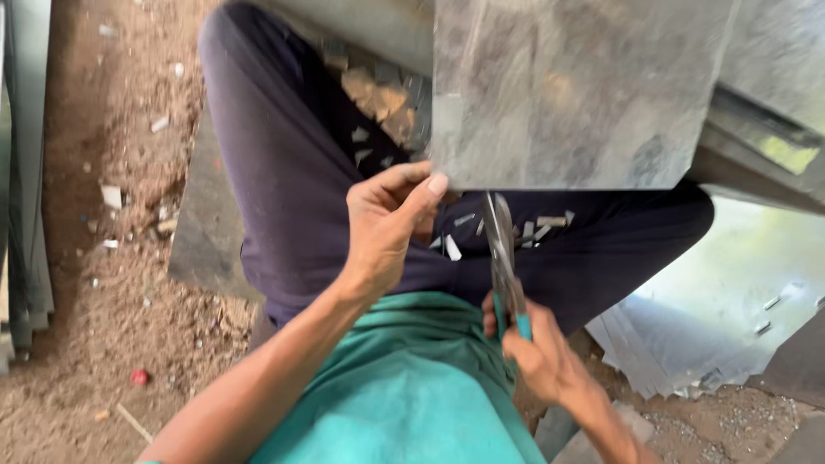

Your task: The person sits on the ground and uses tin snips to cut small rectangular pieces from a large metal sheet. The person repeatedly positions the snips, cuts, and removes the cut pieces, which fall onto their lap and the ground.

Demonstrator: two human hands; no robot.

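Gripping, left hand (387, 225): edge of flat grey sheet-metal panel (571, 90).
Right hand (540, 354): closed round teal-handled metal snips (505, 262), blades at panel edge.

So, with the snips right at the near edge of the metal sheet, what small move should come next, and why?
Probably close the tin snips to start the cut: their blades meet the metal sheet at its near edge, the left hand steadies that edge, and the right hand grips the handles.

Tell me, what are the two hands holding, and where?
The left hand pinches the near edge of the grey flat metal sheet. The right hand grips the teal handles of the metal snips.
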